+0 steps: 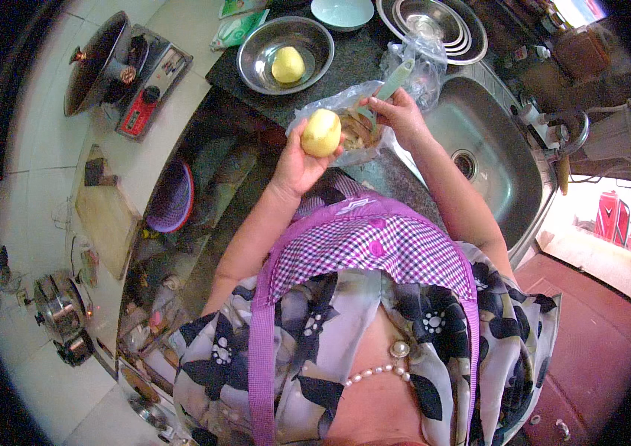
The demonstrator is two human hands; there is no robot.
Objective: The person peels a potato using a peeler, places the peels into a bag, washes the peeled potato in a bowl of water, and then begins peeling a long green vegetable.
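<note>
My left hand (299, 167) holds a peeled yellow potato (322, 134) upright, with the fingers around its lower part. In my right hand (403, 116) is a peeler with a pale green handle (395, 81); its head points down and is partly hidden. Below and between both hands lies an open clear plastic bag (357, 156) with brownish peelings (359, 131) in it. Beyond my left hand, a stainless steel bowl (248, 61) contains another peeled potato (288, 65).
A steel sink (493, 189) with a faucet (577, 134) is at right. Nested steel bowls (460, 50), a pale bowl (342, 12) and a crumpled plastic bag (424, 72) stand at the back. At left are a wok (92, 67) on a gas stove (151, 92) and a cutting board (105, 217).
</note>
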